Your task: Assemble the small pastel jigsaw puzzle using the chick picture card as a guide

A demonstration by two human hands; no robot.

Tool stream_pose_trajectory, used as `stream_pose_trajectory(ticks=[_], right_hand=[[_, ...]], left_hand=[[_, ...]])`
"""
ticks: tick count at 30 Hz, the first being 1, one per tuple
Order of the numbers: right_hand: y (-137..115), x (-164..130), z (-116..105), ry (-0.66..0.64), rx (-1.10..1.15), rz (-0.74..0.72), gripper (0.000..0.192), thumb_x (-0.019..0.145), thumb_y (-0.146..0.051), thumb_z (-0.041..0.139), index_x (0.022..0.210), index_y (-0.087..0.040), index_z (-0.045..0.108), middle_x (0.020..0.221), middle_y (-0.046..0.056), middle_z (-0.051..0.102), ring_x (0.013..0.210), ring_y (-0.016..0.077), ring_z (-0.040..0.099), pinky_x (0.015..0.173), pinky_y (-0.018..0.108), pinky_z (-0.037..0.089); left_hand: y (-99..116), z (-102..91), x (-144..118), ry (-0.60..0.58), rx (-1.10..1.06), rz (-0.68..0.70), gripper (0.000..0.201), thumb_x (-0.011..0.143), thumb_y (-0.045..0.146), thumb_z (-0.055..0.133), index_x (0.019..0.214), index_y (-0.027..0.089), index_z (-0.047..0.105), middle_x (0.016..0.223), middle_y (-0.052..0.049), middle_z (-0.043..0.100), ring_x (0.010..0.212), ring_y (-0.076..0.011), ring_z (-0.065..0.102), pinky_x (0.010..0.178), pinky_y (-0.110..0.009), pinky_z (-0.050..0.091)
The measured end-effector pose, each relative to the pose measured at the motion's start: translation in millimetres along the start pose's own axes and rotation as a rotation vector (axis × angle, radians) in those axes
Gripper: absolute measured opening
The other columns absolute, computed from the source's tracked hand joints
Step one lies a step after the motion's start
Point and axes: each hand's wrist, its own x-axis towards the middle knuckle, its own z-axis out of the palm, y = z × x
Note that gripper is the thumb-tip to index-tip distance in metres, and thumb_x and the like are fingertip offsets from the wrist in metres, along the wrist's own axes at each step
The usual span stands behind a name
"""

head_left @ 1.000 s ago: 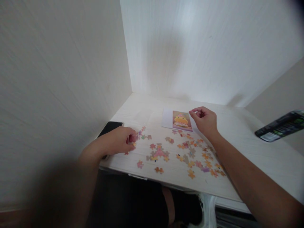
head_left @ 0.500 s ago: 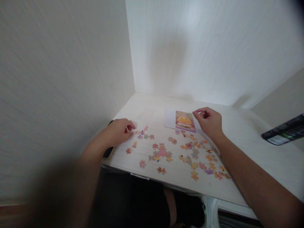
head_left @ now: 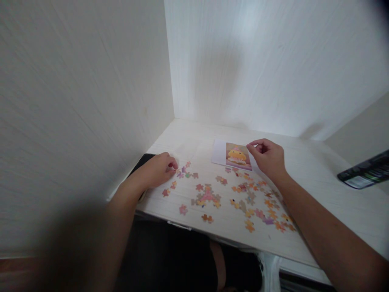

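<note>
My left hand is at the left of the tabletop, thumb and fingertips closed at the edge of a small cluster of jigsaw pieces, on a puzzle piece largely hidden by the fingers. My right hand pinches the upper right corner of a picture card, which shows a yellow figure with a pink hat. Toward the front middle, several pieces are joined into a partial puzzle section with a pink centre. Many loose orange, pink and grey puzzle pieces are spread to its right, partly by my right forearm.
A dark phone-like object lies under my left wrist by the left wall. At the right, a black bottle or can appears tilted in view. White panels enclose the table at the back and sides. Below the front edge are dark-clothed legs.
My left hand has moved slightly right, its fingertips closing over the left end of the small cluster. My right hand stays at the card's corner. The view has shifted slightly.
</note>
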Motion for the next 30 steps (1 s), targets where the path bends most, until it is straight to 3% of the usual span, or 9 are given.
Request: stream_pose_trajectory(ticks=[3, 7, 20, 27, 30], right_hand=[[-1, 0, 0, -0.008, 0.002, -0.003, 0.021, 0.077, -0.04, 0.067, 0.081, -0.02, 0.071, 0.058, -0.001, 0.055, 0.052, 0.0129, 0.048, 0.053, 0.028, 0.037], [-1, -1, 0, -0.016, 0.001, -0.002, 0.021, 0.077, -0.04, 0.067, 0.082, -0.019, 0.071, 0.058, -0.001, 0.055, 0.052, 0.0127, 0.047, 0.053, 0.027, 0.037], [-3, -1, 0, -0.052, 0.013, -0.014, 0.02, 0.076, -0.035, 0.065, 0.082, -0.017, 0.072, 0.056, -0.002, 0.054, 0.051, 0.0114, 0.046, 0.052, 0.026, 0.035], [-5, -1, -1, -0.051, 0.001, -0.014, 0.02, 0.076, -0.036, 0.065, 0.082, -0.018, 0.072, 0.057, -0.002, 0.056, 0.051, 0.0117, 0.048, 0.052, 0.026, 0.036], [-5, -1, -1, -0.054, 0.005, -0.016, 0.02, 0.076, -0.037, 0.066, 0.082, -0.018, 0.071, 0.058, -0.001, 0.056, 0.051, 0.0119, 0.048, 0.052, 0.026, 0.036]], left_hand=[[0, 0.8, 0, -0.001, 0.004, 0.004, 0.022, 0.081, 0.02, 0.051, 0.09, 0.016, 0.071, 0.094, -0.01, 0.066, 0.081, -0.0195, 0.062, 0.073, -0.029, 0.047], [0, 1.8, 0, 0.005, 0.019, -0.017, 0.031, 0.084, 0.024, 0.052, 0.107, 0.014, 0.07, 0.096, -0.01, 0.067, 0.082, -0.0195, 0.062, 0.076, -0.029, 0.047], [9, -1.9, 1, -0.038, 0.033, -0.034, 0.017, 0.08, 0.02, 0.055, 0.088, 0.015, 0.069, 0.09, -0.01, 0.067, 0.081, -0.0212, 0.061, 0.073, -0.03, 0.046], [3, 3.9, 1, 0.034, 0.008, -0.026, 0.035, 0.084, 0.027, 0.053, 0.113, 0.011, 0.067, 0.098, -0.012, 0.066, 0.086, -0.0223, 0.062, 0.081, -0.033, 0.047], [9, 12.0, 6, 0.101, 0.014, -0.036, 0.034, 0.089, 0.033, 0.05, 0.109, 0.014, 0.071, 0.097, -0.012, 0.066, 0.087, -0.0227, 0.063, 0.082, -0.033, 0.047]])
